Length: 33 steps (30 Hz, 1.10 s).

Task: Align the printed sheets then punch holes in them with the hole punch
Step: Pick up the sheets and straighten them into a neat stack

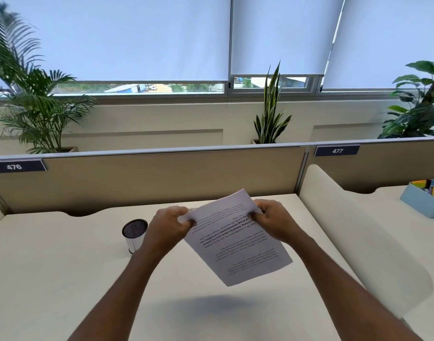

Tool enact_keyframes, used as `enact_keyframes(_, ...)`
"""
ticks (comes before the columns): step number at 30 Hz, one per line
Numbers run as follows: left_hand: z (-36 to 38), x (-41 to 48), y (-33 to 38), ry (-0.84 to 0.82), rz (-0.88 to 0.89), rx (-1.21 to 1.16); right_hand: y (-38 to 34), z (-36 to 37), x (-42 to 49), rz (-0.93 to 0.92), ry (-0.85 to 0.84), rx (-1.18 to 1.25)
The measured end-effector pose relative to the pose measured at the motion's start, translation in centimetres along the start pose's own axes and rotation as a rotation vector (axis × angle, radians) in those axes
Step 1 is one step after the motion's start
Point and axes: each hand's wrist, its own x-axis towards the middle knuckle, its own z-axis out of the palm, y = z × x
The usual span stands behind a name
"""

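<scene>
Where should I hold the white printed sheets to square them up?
Keep the white printed sheets gripped on their two long side edges near the far end, left hand and right hand opposite each other. The sheets hang tilted above the cream desk, so the free lower edge can probably tap down.

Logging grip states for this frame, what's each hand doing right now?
Left hand: closed, pinching the left edge of the printed sheets, held above the desk.
Right hand: closed, pinching the right edge of the same sheets.
</scene>
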Motion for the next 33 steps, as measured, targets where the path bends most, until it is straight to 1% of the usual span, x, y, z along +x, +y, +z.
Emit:
enact_keyframes(3, 0.4, -0.1, 1.2, -0.041, 0.064, 0.069, -0.3, 0.5, 0.0, -0.016, -0.035, -0.045)
enact_keyframes(5, 1.0, -0.2, 2.2, -0.115, 0.063, -0.007, -0.6, 0.9, 0.0, -0.024, -0.057, -0.092)
enact_keyframes(7, 1.5, -0.2, 2.9, -0.151, 0.058, -0.096, -0.8, 1.1, -0.1, -0.013, -0.087, -0.084)
enact_keyframes(9, 1.7, -0.2, 2.8, -0.136, 0.034, -0.172, -0.6, 1.0, -0.3, -0.005, -0.115, -0.066)
enact_keyframes(11, 1.4, -0.2, 2.2, -0.088, -0.009, -0.221, 0.3, 0.4, -0.5, 0.037, -0.160, -0.105)
enact_keyframes(13, 0.7, -0.2, 1.1, -0.023, -0.085, -0.293, 2.0, -0.5, -1.0, 0.121, -0.200, -0.172)
enact_keyframes(15, 0.1, -0.2, -0.1, 0.039, -0.147, -0.377, 3.9, -1.3, -1.5, 0.215, -0.206, -0.186)
enact_keyframes(17, -0.1, -0.4, -1.1, 0.079, -0.204, -0.438, 5.0, -1.9, -1.9, 0.258, -0.166, -0.143)
enact_keyframes(19, 0.1, -0.8, -2.1, 0.100, -0.248, -0.459, 5.4, -1.9, -2.2, 0.261, -0.082, -0.032)
enact_keyframes(22, 1.1, -1.5, -3.6, 0.099, -0.273, -0.433, 5.4, -1.1, -2.4, 0.237, 0.059, 0.155)
enact_keyframes(24, 2.2, -2.1, -4.6, 0.106, -0.293, -0.407, 5.3, -0.3, -2.6, 0.241, 0.162, 0.221)
enact_keyframes(26, 3.3, -2.8, -5.5, 0.115, -0.328, -0.382, 5.4, 0.5, -2.6, 0.228, 0.241, 0.221)
enact_keyframes(28, 4.4, -3.5, -6.2, 0.122, -0.355, -0.355, 5.6, 1.3, -2.7, 0.215, 0.275, 0.201)
enact_keyframes(31, 6.3, -5.0, -7.5, 0.136, -0.416, -0.300, 6.0, 2.7, -2.9, 0.188, 0.261, 0.134)
enact_keyframes(33, 7.6, -6.2, -8.2, 0.092, -0.472, -0.260, 6.3, 3.8, -3.3, 0.200, 0.216, 0.080)
